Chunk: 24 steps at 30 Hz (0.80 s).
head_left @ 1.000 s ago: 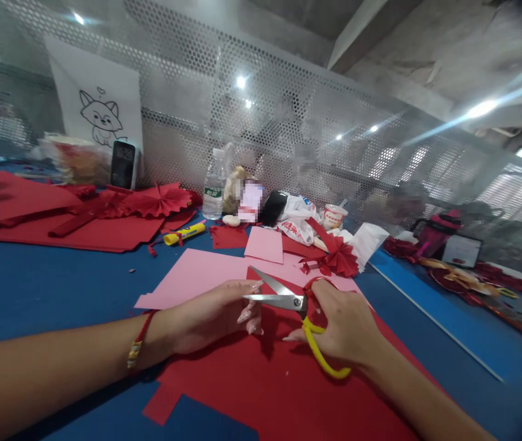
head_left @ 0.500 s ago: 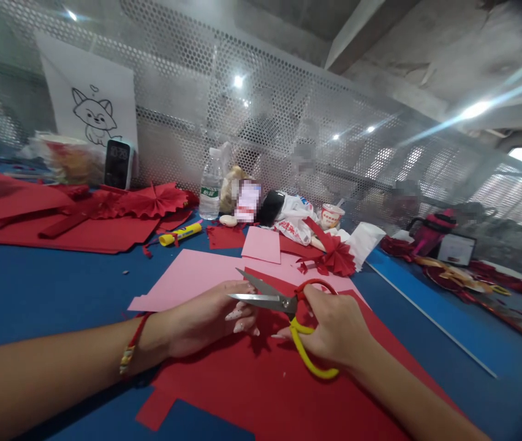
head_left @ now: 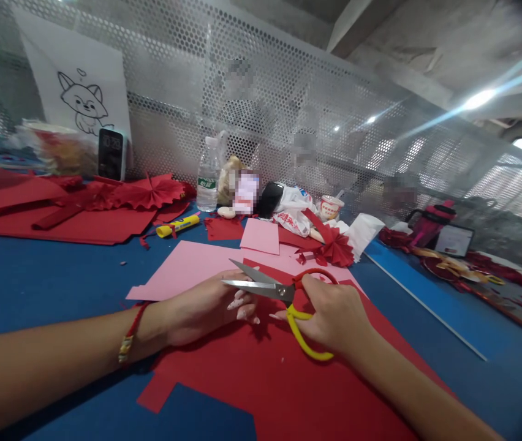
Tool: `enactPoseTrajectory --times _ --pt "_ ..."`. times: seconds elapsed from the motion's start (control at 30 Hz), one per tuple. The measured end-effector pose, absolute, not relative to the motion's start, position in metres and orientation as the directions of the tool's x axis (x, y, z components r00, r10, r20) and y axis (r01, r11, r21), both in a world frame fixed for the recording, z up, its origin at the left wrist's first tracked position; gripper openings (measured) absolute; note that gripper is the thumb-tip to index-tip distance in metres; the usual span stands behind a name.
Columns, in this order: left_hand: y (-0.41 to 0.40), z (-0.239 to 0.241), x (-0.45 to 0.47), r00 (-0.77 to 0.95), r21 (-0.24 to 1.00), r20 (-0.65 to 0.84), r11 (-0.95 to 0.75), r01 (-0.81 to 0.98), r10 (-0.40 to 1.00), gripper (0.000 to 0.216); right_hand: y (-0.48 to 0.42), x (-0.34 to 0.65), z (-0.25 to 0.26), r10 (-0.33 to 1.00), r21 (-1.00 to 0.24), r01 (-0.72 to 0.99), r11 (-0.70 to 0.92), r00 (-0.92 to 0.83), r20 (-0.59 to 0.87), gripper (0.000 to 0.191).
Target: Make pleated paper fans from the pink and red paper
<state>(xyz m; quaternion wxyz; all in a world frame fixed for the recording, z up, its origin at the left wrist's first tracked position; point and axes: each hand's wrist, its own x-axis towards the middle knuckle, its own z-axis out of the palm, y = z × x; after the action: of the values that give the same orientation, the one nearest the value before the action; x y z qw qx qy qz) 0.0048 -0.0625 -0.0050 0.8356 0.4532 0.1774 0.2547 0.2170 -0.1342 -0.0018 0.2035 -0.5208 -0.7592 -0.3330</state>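
Observation:
My right hand point(head_left: 334, 318) grips scissors point(head_left: 283, 300) with one red and one yellow handle; the blades are slightly apart and point left. My left hand point(head_left: 206, 309), a braided red cord on its wrist, lies with curled fingers on a large red paper sheet point(head_left: 279, 380) just under the blade tips. Whether those fingers pinch a piece of paper is hidden. A pink sheet point(head_left: 187, 269) lies under and beyond the red one on the blue table point(head_left: 35, 275).
Red paper sheets and folded fans point(head_left: 146, 190) lie at the back left. A water bottle point(head_left: 207, 180), yellow marker point(head_left: 178, 225), phone point(head_left: 110, 153), cup point(head_left: 331, 207), plastic bag, red paper flower point(head_left: 337, 248) and a perforated metal screen stand behind. A fox drawing point(head_left: 79, 92) leans there.
Both hands and the scissors have drifted slightly left in the picture as the view shifted. The scissors stay partly open and the left hand keeps its place on the red sheet.

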Motion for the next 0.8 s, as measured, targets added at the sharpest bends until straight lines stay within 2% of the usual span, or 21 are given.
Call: enactPoseTrajectory --times 0.3,0.6,0.8 --pt "-0.0628 -0.0043 0.0027 0.795 0.848 -0.105 0.472 -0.243 0.598 0.020 -0.1338 0.2192 -0.0026 0.650 0.300 0.923 0.240 -0.383 0.656 0.055" --pt "-0.0597 -0.0083 0.0034 0.801 0.847 -0.086 0.467 -0.255 0.592 0.027 -0.1315 0.2186 -0.0008 0.594 0.368 0.899 0.237 -0.434 0.677 0.059" --pt "-0.0597 -0.0078 0.0029 0.796 0.814 -0.114 0.515 -0.268 0.594 0.036 -0.1310 0.2216 -0.0029 0.612 0.391 0.892 0.226 -0.443 0.655 0.061"
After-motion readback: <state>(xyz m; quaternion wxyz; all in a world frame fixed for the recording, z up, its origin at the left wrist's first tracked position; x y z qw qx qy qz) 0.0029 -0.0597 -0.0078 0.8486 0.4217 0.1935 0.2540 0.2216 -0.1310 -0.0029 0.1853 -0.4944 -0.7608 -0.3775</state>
